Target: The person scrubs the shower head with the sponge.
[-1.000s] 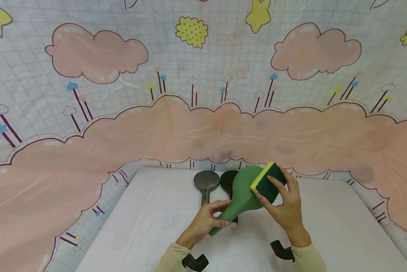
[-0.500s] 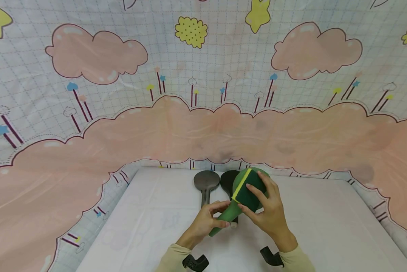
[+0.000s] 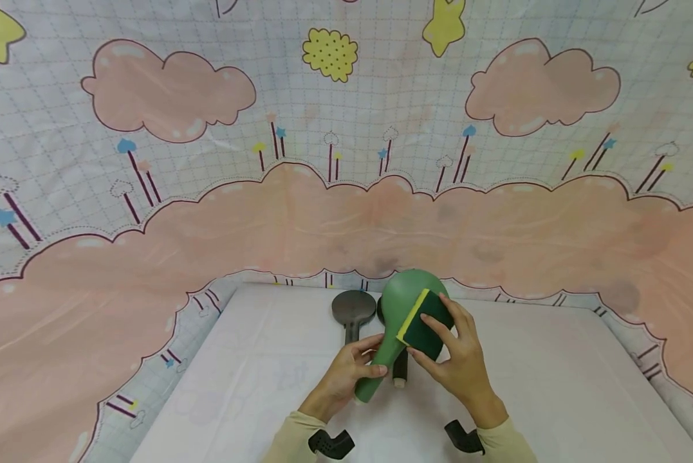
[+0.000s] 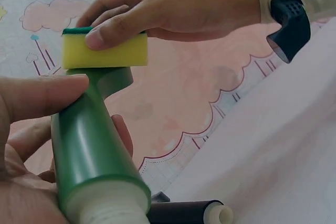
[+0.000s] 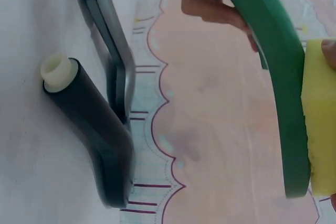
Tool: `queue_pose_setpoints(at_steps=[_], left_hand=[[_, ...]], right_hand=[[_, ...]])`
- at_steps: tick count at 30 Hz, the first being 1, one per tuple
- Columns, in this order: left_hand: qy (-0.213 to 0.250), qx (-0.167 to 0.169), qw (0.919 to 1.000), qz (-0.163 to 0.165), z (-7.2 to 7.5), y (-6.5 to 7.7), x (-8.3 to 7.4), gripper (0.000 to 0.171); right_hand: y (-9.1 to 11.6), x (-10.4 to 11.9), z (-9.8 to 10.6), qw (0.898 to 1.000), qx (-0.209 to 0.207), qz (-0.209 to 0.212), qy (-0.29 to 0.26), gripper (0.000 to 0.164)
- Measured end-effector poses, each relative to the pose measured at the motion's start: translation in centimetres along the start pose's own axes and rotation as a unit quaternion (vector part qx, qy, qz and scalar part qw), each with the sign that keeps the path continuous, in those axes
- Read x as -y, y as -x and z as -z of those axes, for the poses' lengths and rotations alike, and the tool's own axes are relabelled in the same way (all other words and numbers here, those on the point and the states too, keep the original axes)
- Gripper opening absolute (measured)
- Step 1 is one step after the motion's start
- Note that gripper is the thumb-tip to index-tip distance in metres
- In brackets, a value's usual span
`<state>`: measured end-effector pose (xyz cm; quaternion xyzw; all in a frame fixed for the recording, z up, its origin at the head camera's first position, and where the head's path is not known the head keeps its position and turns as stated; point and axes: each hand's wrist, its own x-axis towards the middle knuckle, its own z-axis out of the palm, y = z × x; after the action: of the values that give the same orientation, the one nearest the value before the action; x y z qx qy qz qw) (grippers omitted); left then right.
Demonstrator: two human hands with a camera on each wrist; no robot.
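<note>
My left hand (image 3: 346,372) grips a green handheld shower head (image 3: 410,289) by its handle, thumb across it, holding it tilted up above the table. A white threaded end (image 4: 113,208) sticks out of the handle's bottom in the left wrist view. My right hand (image 3: 464,373) pinches a yellow sponge (image 4: 105,51) with a dark green scouring layer (image 3: 430,331) between thumb and fingers. The sponge's yellow side lies against the broad face of the shower head (image 5: 291,129), and the scouring layer faces outward.
Two more shower heads lie on the white table (image 3: 236,386) behind my hands: a grey one (image 3: 353,307) on the left and a black one (image 3: 400,370), partly hidden by the green one. A patterned cloth (image 3: 346,225) with pink clouds rises behind the table.
My right hand brought the sponge left and down across the shower head's face, then held about there. My left hand has swung the shower head more upright, its round end moving up and left.
</note>
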<state>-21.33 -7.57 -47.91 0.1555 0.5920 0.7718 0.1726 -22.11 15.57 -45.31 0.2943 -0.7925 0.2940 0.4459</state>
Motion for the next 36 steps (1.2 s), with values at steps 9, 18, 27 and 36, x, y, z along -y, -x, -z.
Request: queue_pose_setpoints(at_steps=[9,18,27,36], left_hand=[[0.041,0.042,0.9982,0.010,0.1,-0.1,0.3,0.071],[0.025,0.058,0.9979,-0.015,0.5,-0.2,0.2,0.064],[0.078,0.015,0.9968,0.013,0.6,-0.1,-0.4,0.061],[0.104,-0.009,0.9945,-0.001,0.9,0.0,-0.9,0.058]], right_hand=[[0.0,-0.4,-0.4,1.000,-0.002,-0.003,-0.015,0.060],[0.3,0.6,-1.5,0.999,0.018,0.029,-0.038,0.055],[0.5,1.7,-2.1,0.997,0.040,0.042,-0.056,0.054],[0.7,2.7,-2.6,0.992,0.067,0.076,-0.072,0.052]])
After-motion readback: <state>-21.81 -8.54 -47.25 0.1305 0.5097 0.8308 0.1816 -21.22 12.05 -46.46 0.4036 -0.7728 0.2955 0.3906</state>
